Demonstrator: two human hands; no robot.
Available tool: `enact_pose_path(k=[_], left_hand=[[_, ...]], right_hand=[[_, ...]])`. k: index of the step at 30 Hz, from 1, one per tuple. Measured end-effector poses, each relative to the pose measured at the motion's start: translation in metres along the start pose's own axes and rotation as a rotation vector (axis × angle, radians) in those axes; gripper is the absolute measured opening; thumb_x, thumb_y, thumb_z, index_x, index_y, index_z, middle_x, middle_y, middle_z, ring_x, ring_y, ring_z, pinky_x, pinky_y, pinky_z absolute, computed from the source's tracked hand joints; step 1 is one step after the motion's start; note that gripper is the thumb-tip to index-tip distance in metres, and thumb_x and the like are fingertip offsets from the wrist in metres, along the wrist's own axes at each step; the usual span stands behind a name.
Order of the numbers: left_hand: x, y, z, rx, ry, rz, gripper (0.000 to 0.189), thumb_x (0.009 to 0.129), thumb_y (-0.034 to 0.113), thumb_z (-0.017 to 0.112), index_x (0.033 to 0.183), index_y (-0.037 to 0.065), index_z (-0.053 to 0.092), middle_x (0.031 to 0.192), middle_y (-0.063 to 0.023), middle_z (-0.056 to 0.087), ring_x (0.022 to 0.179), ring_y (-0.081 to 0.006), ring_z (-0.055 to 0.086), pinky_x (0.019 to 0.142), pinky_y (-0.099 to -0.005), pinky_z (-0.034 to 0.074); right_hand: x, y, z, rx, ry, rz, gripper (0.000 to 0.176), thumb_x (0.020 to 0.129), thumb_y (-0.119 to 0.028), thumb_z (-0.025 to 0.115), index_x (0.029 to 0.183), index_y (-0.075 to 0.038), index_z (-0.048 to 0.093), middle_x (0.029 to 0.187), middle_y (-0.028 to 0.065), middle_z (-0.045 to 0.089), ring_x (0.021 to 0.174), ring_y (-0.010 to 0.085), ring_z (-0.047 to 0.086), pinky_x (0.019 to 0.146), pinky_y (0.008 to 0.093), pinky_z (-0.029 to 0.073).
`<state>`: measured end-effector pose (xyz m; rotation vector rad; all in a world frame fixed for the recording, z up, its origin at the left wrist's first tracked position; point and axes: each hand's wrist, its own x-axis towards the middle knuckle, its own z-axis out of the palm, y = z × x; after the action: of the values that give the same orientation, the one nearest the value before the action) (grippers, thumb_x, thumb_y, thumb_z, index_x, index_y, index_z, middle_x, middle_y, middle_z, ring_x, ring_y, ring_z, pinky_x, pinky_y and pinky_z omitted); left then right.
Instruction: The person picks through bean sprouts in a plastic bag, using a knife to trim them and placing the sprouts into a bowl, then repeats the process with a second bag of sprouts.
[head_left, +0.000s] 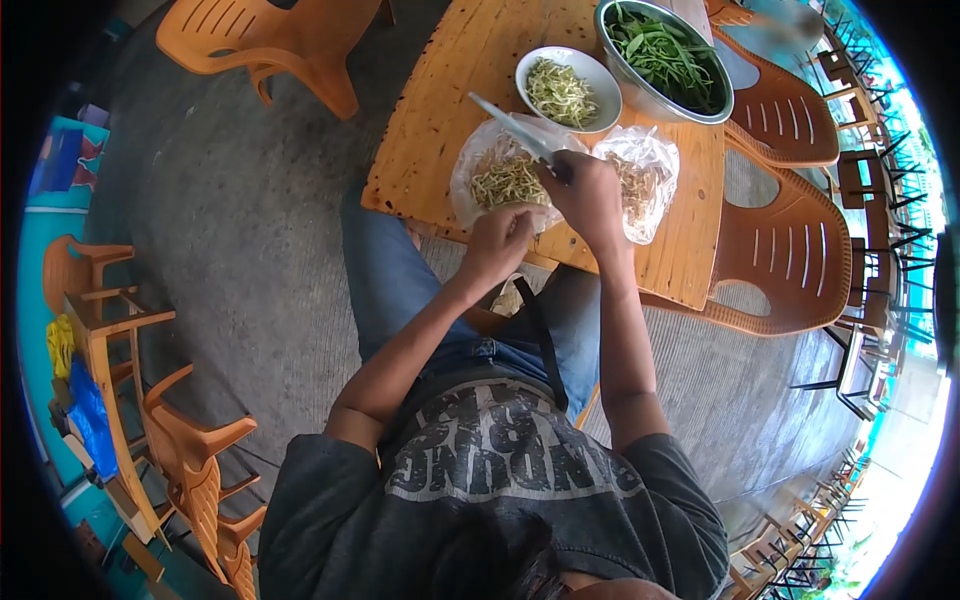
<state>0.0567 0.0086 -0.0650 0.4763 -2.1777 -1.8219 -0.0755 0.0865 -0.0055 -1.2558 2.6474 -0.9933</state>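
My right hand (588, 200) is closed around the dark handle of a knife (510, 127), whose pale blade points up and to the left above a plastic bag. My left hand (497, 245) is closed, its fingertips pinched together at the near edge of that clear plastic bag (463, 180); what they hold is too small to make out. A heap of bean sprouts (503, 184) lies on the opened bag. Right of my right hand, a second clear plastic bag (662, 158) holds brownish, thread-like scraps (634, 188). A white bowl (611, 100) beyond the knife contains pale bean sprouts (560, 92).
A metal basin (668, 107) of green leafy stems (662, 58) stands at the far right of the wooden table (425, 130). Orange plastic chairs (790, 250) line the table's right side. Another chair (265, 40) stands to the far left.
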Motion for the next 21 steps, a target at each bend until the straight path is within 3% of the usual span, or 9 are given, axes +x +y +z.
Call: enact_pose_path(k=[5,8,11,14,15,18,19,21], left_hand=[[-0.009,0.004,0.007,-0.037,-0.07,-0.042,0.024,0.095,0.013,0.047,0.108,0.002,0.064,0.071,-0.0015,0.055,0.06,-0.0058,0.048,0.057,-0.0224,0.041],[-0.011,0.0,0.013,-0.089,-0.1,-0.03,0.025,0.096,0.012,0.045,0.11,0.001,0.063,0.069,0.0003,0.052,0.06,-0.0054,0.046,0.056,-0.0221,0.041],[-0.013,0.015,0.007,-0.229,-0.099,-0.13,0.026,0.097,0.012,0.044,0.11,0.0,0.063,0.07,0.0012,0.052,0.059,-0.0045,0.044,0.055,-0.0207,0.039],[-0.014,0.023,-0.005,-0.53,-0.02,-0.243,0.026,0.096,0.013,0.044,0.11,0.001,0.063,0.073,0.0017,0.053,0.059,-0.0037,0.043,0.054,-0.0192,0.038],[-0.014,0.028,-0.011,-0.569,0.012,-0.231,0.026,0.096,0.013,0.045,0.11,0.001,0.063,0.074,0.0018,0.053,0.059,-0.0036,0.043,0.054,-0.0189,0.038],[-0.01,0.036,-0.022,-0.764,0.088,-0.25,0.023,0.095,0.015,0.049,0.108,0.001,0.062,0.081,0.0,0.058,0.063,-0.004,0.047,0.056,-0.0188,0.039],[-0.007,0.039,-0.023,-0.805,0.109,-0.255,0.023,0.095,0.016,0.049,0.107,0.001,0.062,0.081,-0.0005,0.059,0.062,-0.0038,0.047,0.056,-0.019,0.039],[-0.003,0.048,-0.024,-0.847,0.133,-0.288,0.022,0.094,0.02,0.052,0.104,0.002,0.062,0.085,-0.0025,0.063,0.065,-0.0035,0.049,0.061,-0.0197,0.04]], right_hand=[[0.012,-0.001,0.026,-0.153,-0.131,0.07,0.025,0.078,-0.028,0.062,0.081,-0.004,0.067,0.075,0.0188,0.065,0.07,0.036,0.064,0.065,0.0431,0.052],[0.01,-0.001,0.024,-0.124,-0.074,0.054,0.024,0.077,-0.027,0.064,0.078,-0.003,0.067,0.074,0.0197,0.064,0.068,0.0363,0.063,0.062,0.0412,0.051],[0.007,-0.007,0.007,0.021,-0.039,0.133,0.024,0.077,-0.026,0.068,0.079,-0.002,0.068,0.066,0.0147,0.064,0.058,0.0275,0.062,0.057,0.0348,0.048],[0.002,0.007,0.004,0.515,0.007,0.195,0.022,0.079,-0.022,0.069,0.08,-0.001,0.07,0.06,0.0032,0.062,0.05,0.0155,0.055,0.051,0.03,0.044],[0.0,0.004,0.002,0.666,0.01,0.195,0.019,0.084,-0.018,0.067,0.087,-0.001,0.071,0.054,-0.0057,0.052,0.045,0.0067,0.042,0.044,0.0258,0.035],[-0.006,-0.003,-0.02,1.115,-0.194,0.476,0.017,0.086,-0.016,0.064,0.092,-0.001,0.07,0.051,-0.0082,0.044,0.041,0.0037,0.032,0.04,0.0235,0.024],[-0.009,-0.005,-0.018,1.183,-0.167,0.482,0.019,0.086,-0.017,0.065,0.094,-0.001,0.068,0.049,-0.0086,0.037,0.041,0.0017,0.026,0.04,0.0216,0.018],[-0.015,-0.01,-0.018,1.256,-0.147,0.481,0.019,0.086,-0.018,0.066,0.093,-0.001,0.069,0.049,-0.0082,0.038,0.04,0.0022,0.027,0.04,0.0215,0.019]])
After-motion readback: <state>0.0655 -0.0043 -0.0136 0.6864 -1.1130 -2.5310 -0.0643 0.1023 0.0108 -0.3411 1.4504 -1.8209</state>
